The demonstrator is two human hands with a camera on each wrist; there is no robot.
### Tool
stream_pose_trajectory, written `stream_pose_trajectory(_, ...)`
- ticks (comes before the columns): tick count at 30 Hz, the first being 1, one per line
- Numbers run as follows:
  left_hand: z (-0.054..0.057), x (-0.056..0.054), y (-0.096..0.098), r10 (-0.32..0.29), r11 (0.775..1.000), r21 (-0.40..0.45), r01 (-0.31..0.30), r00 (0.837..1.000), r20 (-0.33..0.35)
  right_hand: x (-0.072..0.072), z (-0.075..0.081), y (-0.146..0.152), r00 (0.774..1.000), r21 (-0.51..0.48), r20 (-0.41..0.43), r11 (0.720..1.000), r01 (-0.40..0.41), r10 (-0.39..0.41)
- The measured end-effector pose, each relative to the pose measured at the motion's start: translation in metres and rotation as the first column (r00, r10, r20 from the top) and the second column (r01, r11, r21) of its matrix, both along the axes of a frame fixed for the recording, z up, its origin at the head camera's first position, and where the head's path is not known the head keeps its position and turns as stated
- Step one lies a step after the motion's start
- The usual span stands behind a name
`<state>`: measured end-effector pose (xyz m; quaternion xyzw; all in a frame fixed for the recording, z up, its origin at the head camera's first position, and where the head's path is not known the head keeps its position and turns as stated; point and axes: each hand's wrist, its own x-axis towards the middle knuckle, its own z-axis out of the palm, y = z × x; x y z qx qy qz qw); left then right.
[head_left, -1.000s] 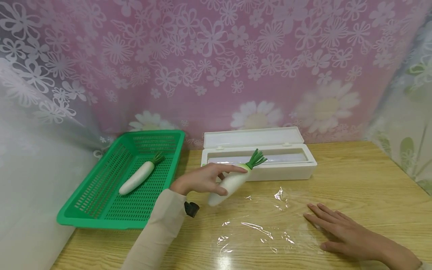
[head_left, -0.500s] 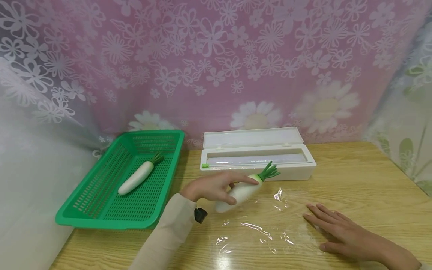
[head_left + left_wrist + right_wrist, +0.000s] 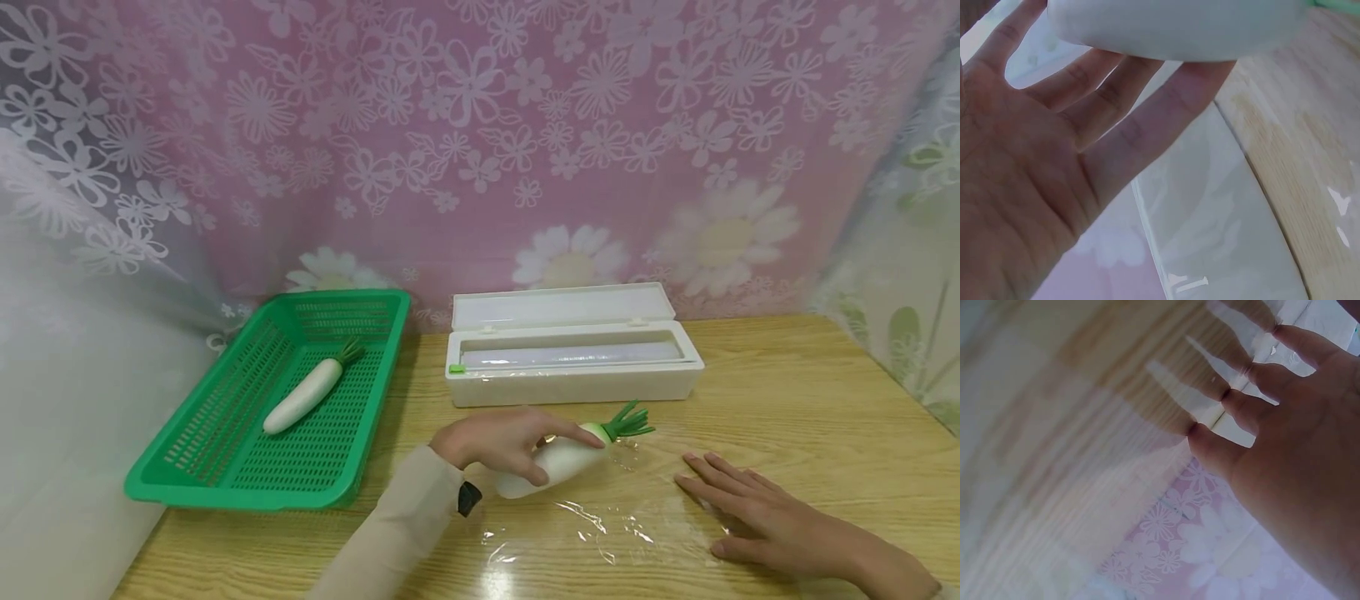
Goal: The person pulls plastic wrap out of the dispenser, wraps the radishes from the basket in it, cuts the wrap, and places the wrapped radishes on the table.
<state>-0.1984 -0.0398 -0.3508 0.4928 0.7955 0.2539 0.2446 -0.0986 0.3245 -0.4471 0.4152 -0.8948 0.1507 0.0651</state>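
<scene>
Radish (image 3: pixel 568 460) grasped by left hand (image 3: pixel 510 440), over clear film (image 3: pixel 630 542) on desk (image 3: pixel 787 375), contact unclear. Long axis slants, leaves (image 3: pixel 628 423) pointing far-right. Right hand (image 3: pixel 772 517) farther off, fingers straight, at film's right edge.

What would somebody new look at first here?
Probably the bright green basket on the left, with one daikon lying inside. Next might come the other daikon, in the fingers of the left hand, in front of the open white cling-film box. The pink flowered curtain fills the back.
</scene>
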Motion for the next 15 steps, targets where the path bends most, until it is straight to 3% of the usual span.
stream_pose_trajectory(7,-0.004,0.002,0.014,-0.074,0.996,-0.061,0.072,0.997,-0.034,0.0,-0.001,0.0,1.0,0.008,-0.02,1.0,-0.008,0.008)
stream_pose_trajectory(15,-0.005,0.007,0.03,-0.108,0.98,-0.173,0.097,0.993,-0.057,0.001,-0.001,0.001,1.0,0.011,-0.022,1.0,0.002,-0.002)
